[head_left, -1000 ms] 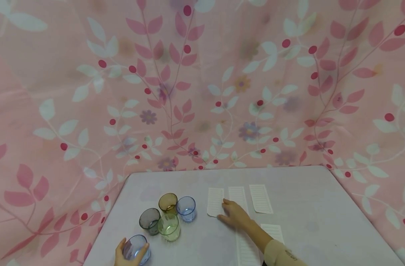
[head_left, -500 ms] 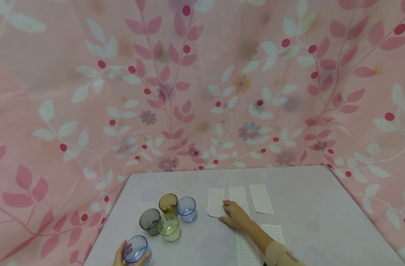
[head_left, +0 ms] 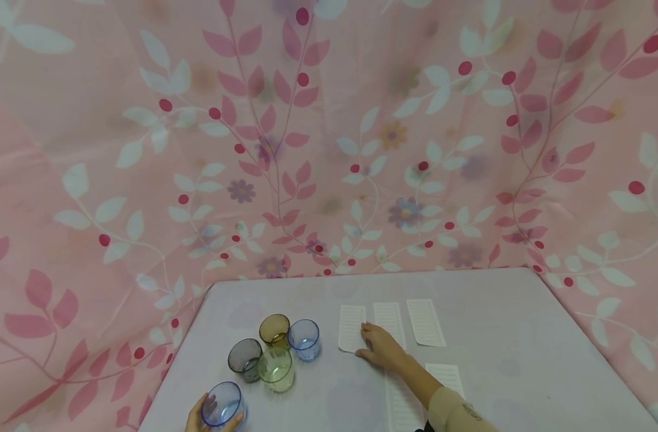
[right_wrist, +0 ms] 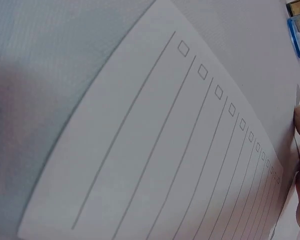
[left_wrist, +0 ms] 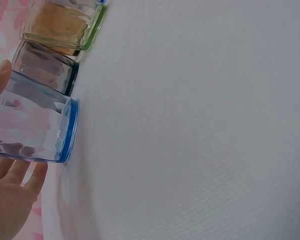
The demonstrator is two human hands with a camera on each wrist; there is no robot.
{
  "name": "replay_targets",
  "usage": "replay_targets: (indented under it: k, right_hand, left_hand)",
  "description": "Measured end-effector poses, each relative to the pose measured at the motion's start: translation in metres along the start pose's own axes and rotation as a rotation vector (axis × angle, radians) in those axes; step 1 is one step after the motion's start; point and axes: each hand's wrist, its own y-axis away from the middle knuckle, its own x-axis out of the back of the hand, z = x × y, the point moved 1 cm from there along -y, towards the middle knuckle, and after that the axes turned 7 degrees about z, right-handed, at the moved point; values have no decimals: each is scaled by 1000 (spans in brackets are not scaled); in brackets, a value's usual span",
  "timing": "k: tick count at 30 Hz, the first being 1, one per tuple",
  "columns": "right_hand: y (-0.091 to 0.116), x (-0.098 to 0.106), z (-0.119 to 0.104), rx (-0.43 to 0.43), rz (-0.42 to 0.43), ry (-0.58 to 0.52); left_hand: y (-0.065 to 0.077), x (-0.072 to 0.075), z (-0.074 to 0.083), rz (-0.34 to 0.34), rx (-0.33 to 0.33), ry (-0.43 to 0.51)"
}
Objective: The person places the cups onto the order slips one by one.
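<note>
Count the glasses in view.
5: one blue glass in the left hand; beyond it, clustered: grey glass left, green glass nearest, amber glass farthest, second blue glass right.

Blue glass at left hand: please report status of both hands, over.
Left hand holds blue glass. Right hand at leftmost paper. Grey glass close beyond.

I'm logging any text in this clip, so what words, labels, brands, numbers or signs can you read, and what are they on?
Readable words, brands or numbers: none.
Lined sheet: printed empty squares beside ruled lines, no lettering visible.
Upper-right sheet: faint printed lines; anything finer is too small to read.
Beige sleeve: a small dark mark, too small to read.
Held blue glass: no lettering visible.
</note>
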Motion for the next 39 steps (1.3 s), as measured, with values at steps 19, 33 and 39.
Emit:
replay_targets:
  k: [19,33,39]
  right_hand:
    - [-4,-1,8,-48,-9,-123]
    - [-3,2,6,-71,-16,-134]
    - [-3,1,8,-70,-24,-134]
  left_hand:
    - [-6,47,93,-120,-40,-21]
    - [-52,52,128,-576,-446,410]
    - [-70,42,139,-897,-512,531]
